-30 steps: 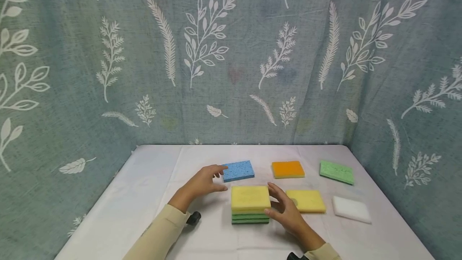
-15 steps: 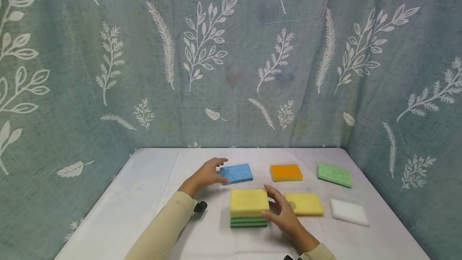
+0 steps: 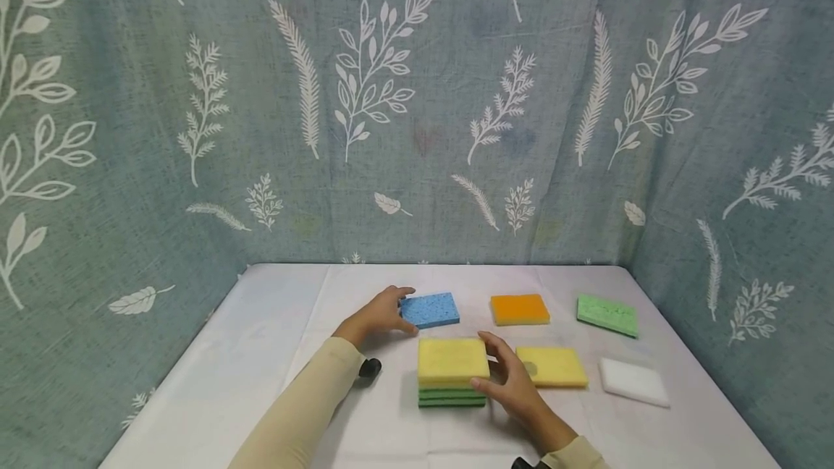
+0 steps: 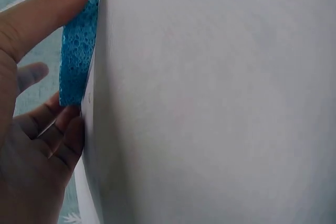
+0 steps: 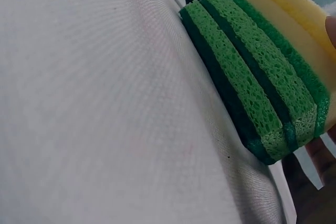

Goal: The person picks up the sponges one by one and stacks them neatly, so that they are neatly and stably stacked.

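Observation:
My left hand [image 3: 381,314] is at the left end of a blue sponge [image 3: 431,310], thumb along its near edge and fingers at the far edge. In the left wrist view the thumb touches the pored side of the blue sponge [image 4: 80,59]. Nearer to me stands a sponge stack, with a yellow sponge [image 3: 452,359] on top and green sponges with dark scouring pads [image 3: 452,398] below. My right hand [image 3: 516,388] grips the right side of the yellow sponge. The right wrist view shows the green layers [image 5: 252,72] of the stack; most of that hand is out of frame.
On the white-covered table [image 3: 260,353] lie an orange sponge [image 3: 520,308], a green sponge [image 3: 607,315], another yellow sponge [image 3: 554,368] and a white sponge [image 3: 634,382], all right of the stack. A patterned curtain [image 3: 430,187] encloses the back and sides.
My left hand has moved forward and right, from beside the blue sponge to take hold of its left end. The right hand stays at the stack.

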`<state>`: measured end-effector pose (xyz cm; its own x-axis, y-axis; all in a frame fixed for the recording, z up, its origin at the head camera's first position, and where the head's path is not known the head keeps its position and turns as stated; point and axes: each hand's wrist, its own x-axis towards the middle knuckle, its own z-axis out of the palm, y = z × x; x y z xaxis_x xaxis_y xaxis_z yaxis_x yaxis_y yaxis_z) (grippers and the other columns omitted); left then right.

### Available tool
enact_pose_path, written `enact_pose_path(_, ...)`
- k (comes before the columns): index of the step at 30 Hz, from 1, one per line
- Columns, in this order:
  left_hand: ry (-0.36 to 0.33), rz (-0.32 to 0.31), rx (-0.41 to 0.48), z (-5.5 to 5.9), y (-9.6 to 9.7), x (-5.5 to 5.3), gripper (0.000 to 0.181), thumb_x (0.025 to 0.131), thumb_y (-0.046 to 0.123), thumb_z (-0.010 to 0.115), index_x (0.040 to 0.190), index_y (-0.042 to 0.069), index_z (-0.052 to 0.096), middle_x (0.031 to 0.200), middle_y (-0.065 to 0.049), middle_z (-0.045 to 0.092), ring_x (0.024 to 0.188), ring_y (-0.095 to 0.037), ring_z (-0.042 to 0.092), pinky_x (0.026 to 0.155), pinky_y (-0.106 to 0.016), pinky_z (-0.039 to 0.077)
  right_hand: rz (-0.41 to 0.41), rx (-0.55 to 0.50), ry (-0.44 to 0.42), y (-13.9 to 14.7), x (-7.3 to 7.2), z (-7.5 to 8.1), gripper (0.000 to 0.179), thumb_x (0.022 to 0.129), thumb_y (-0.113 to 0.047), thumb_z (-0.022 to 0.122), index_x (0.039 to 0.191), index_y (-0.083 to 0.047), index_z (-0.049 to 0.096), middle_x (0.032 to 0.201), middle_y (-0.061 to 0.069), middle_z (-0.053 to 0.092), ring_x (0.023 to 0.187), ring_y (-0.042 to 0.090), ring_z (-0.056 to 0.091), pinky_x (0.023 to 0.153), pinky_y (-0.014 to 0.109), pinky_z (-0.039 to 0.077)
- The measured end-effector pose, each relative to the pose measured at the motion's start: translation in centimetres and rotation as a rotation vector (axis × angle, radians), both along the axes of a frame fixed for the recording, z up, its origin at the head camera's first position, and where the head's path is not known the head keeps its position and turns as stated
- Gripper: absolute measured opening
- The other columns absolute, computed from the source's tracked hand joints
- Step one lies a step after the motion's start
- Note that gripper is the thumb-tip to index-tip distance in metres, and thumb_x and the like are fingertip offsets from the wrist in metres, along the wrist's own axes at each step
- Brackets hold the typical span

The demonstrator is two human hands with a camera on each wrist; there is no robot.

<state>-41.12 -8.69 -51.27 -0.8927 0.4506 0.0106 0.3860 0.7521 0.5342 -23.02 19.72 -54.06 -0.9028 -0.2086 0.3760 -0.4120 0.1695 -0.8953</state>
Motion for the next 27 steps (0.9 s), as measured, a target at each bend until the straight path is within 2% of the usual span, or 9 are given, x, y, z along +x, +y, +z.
enact_pose_path(4,-0.004,0.011,-0.025,-0.38,0.19,-0.27,0.096,0.061,0.045,0.091,0.143,0.017,0.049,0.128,-0.008,0.053,0.121,-0.026,0.050,0.103,-0.044,0.040,-0.003,0.001,-0.001,0.13,-0.08,-0.05,0.076,0.081,-0.016,0.079,0.146,-0.006,0.040,0.139,0.010,0.051,0.125,0.028,0.048,0.102,0.033,0.043)
enact_pose_path(10,0.005,-0.009,-0.055,-0.38,0.23,-0.32,0.091,0.062,0.044,0.090,0.139,0.014,0.053,0.126,-0.008,0.052,0.119,-0.026,0.049,0.104,-0.045,0.039,-0.018,-0.004,-0.026,0.00,0.03,0.14,0.077,0.080,-0.016,0.080,0.146,-0.011,0.041,0.139,0.008,0.050,0.124,0.026,0.049,0.102,0.032,0.042)
enact_pose_path(15,0.021,-0.014,-0.079,-0.55,0.25,-0.73,0.089,0.064,0.046,0.089,0.139,0.015,0.054,0.124,-0.007,0.052,0.117,-0.024,0.050,0.104,-0.042,0.039,-0.022,-0.009,-0.024,-0.04,0.00,0.28,0.076,0.080,-0.017,0.080,0.145,-0.010,0.042,0.142,0.014,0.047,0.124,0.026,0.049,0.101,0.032,0.043)
enact_pose_path(20,0.014,-0.002,-0.065,-0.56,0.28,-0.84,0.087,0.064,0.045,0.089,0.138,0.013,0.055,0.123,-0.007,0.053,0.115,-0.024,0.051,0.102,-0.043,0.041,-0.016,0.000,-0.025,0.06,-0.14,0.16,0.077,0.081,-0.017,0.080,0.146,-0.006,0.040,0.145,0.020,0.043,0.125,0.026,0.048,0.101,0.032,0.043)
enact_pose_path(27,0.016,0.018,-0.010,-0.55,0.05,-0.72,0.089,0.063,0.046,0.090,0.137,0.012,0.056,0.123,-0.006,0.053,0.116,-0.024,0.051,0.102,-0.045,0.041,0.001,-0.010,0.009,0.12,0.04,0.11,0.075,0.082,-0.013,0.078,0.146,-0.006,0.040,0.142,0.013,0.048,0.124,0.027,0.050,0.100,0.033,0.045)
